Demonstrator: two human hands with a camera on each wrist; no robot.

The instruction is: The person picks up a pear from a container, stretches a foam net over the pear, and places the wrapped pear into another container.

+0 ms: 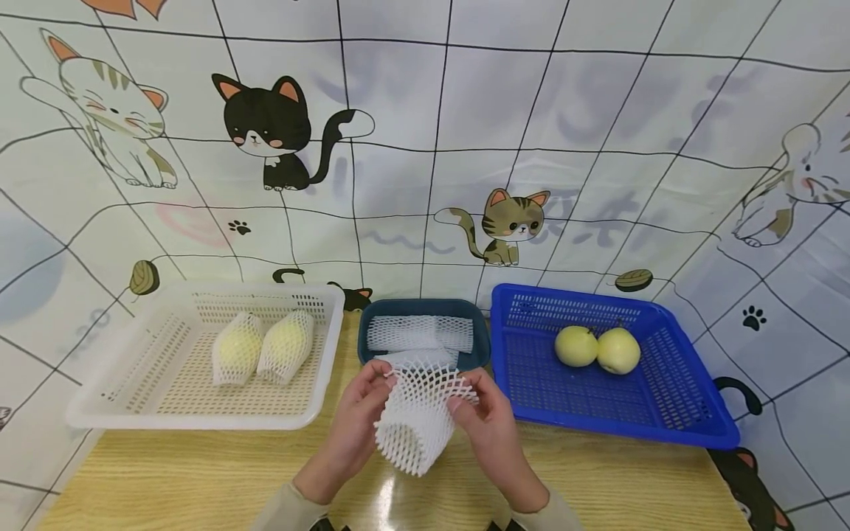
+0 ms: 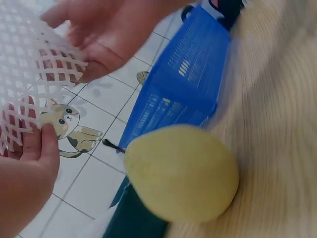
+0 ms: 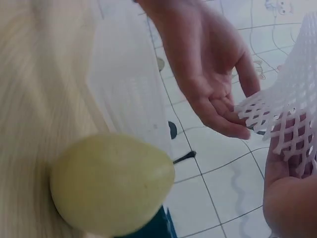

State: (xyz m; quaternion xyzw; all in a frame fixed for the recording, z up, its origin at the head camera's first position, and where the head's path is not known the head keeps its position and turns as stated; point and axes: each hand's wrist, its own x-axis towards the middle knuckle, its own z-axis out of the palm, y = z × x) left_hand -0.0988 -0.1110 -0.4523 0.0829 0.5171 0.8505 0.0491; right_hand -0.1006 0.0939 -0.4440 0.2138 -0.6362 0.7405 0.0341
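Observation:
A white foam net sleeve (image 1: 415,420) hangs between my two hands above the table, its mesh spread wide at the upper end. My left hand (image 1: 358,409) pinches the left side of its rim between thumb and fingers. On the opposite side, my right hand (image 1: 490,424) grips the rim, thumb over the mesh. Both wrist views show a bare yellow pear (image 2: 181,173) with a dark stem lying on the wooden table below the hands; in the head view the sleeve hides it. The same pear (image 3: 111,183) touches neither hand.
At the left, a white basket (image 1: 199,422) holds two pears in foam nets (image 1: 237,350). A dark teal tray (image 1: 482,343) with more flat nets (image 1: 418,333) stands in the middle. Two bare pears (image 1: 576,346) sit in the blue basket (image 1: 617,431) at the right.

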